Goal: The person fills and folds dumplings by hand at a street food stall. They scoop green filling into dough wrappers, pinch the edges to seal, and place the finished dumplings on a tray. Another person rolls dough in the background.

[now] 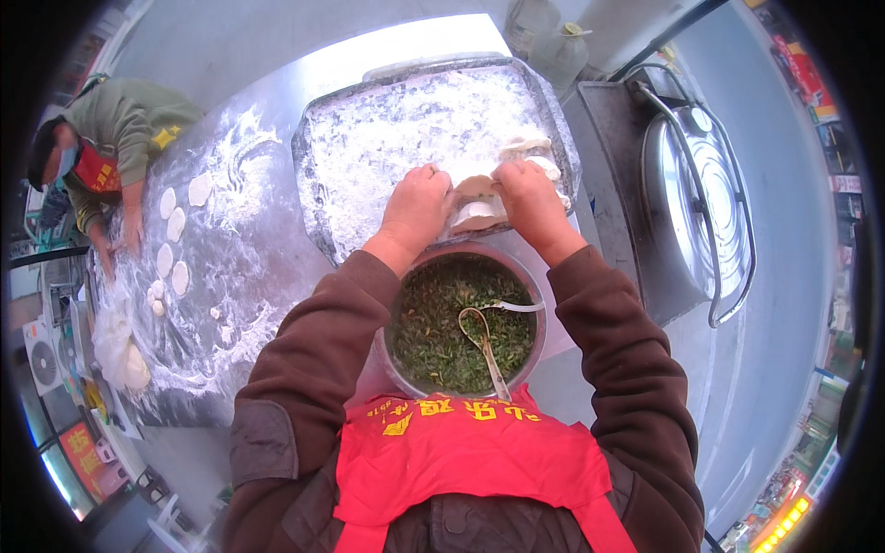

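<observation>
My left hand [420, 202] and my right hand [531, 200] pinch opposite sides of a piece of filled dough [476, 185] over the near right part of a floured tray [387, 131]. Just below it, a pale folded dumpling [478, 216] rests by the tray's near rim. More folded dumplings [527, 144] lie beyond and beside my right hand, partly covered by it. Between my forearms stands a round metal bowl [538, 345] of chopped green filling [435, 332]. Two spoons [489, 352] lean in the filling, handles against the rim.
At the left, a co-worker [131, 124] has both hands on the floured worktop [256, 256]. Several flat dough rounds [176, 225], small dough lumps [157, 297] and a plastic bag with dough [135, 366] lie there. A lidded metal pan [698, 200] stands right; plastic jugs [560, 55] stand behind.
</observation>
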{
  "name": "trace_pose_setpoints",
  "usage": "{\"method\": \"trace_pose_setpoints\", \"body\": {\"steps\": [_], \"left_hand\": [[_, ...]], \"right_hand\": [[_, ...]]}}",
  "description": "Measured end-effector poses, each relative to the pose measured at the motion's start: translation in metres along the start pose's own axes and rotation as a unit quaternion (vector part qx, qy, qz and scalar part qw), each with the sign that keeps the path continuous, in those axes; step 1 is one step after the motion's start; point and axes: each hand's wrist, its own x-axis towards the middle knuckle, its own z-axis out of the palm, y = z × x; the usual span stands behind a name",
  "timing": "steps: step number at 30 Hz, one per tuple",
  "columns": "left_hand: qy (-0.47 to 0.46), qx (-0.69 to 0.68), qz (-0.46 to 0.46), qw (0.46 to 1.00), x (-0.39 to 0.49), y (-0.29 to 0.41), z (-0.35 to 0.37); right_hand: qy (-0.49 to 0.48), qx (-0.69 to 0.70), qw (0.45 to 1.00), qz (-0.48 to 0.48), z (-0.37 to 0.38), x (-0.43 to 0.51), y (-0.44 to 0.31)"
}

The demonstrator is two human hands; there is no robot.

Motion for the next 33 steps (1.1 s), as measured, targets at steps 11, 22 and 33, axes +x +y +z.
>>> {"method": "trace_pose_setpoints", "body": {"steps": [11, 22, 33], "left_hand": [[-0.058, 0.113, 0.045, 0.991, -0.003, -0.007, 0.008], [0.33, -0.139, -0.346, 0.867, -0.269, -0.143, -0.135], [0.377, 0.073, -0.445, 0.809, -0.369, -0.418, -0.252]], "right_hand": [[-0.03, -0.141, 0.99, -0.006, 0.002, -0.016, 0.009], [-0.05, -0.011, 0.995, 0.088, -0.051, -0.069, -0.046], [-0.198, -0.093, 0.949, 0.227, -0.014, -0.208, -0.153]]}}
